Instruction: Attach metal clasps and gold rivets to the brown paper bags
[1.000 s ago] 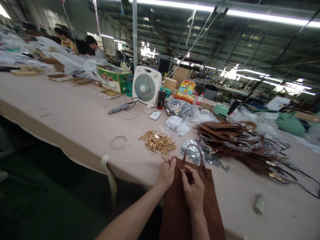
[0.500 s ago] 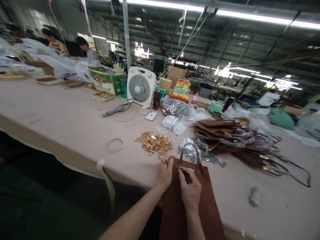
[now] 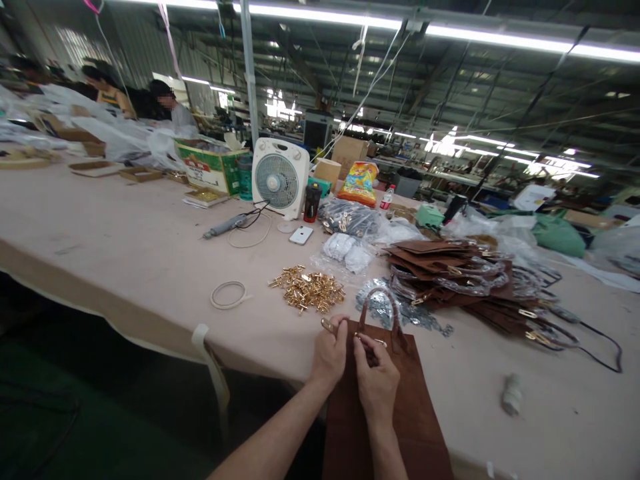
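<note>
Left hand (image 3: 329,357) pinching brown bag (image 3: 417,420) at top-left edge; right hand (image 3: 376,383) nearly closed, fingertips on small metal piece (image 3: 357,335).

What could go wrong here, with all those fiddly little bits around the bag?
The right hand seems to pinch a small gold fitting; so small a thing could slip away. The brown bag extends past the near edge of the table, so it might slide if the left hand loosened its hold. The bag's handle stands close to loose grey metal pieces; a nudge could scatter them.
</note>
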`<control>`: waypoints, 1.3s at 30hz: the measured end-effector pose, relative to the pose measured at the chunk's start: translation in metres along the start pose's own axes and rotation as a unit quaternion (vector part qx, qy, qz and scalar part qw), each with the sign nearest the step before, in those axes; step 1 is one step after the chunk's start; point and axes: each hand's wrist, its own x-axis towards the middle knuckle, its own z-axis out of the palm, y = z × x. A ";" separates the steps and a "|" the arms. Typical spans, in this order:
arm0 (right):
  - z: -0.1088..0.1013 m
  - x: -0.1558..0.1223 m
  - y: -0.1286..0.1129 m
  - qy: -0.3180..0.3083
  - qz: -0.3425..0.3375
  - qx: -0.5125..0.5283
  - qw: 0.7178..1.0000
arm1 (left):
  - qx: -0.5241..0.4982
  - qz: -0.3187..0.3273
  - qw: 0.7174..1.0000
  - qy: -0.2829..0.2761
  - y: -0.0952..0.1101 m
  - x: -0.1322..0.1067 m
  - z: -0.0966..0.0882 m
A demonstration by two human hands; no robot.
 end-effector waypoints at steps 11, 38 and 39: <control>0.009 0.005 -0.008 -0.009 -0.020 -0.073 0.997 | 0.035 0.019 0.999 0.014 -0.004 -0.003 0.001; -0.018 0.001 0.003 -0.016 0.082 0.094 0.992 | 0.043 -0.043 0.998 -0.010 0.008 -0.003 -0.003; -0.018 0.002 0.002 -0.003 0.082 0.119 0.989 | 0.036 -0.038 0.999 -0.011 0.007 -0.002 -0.002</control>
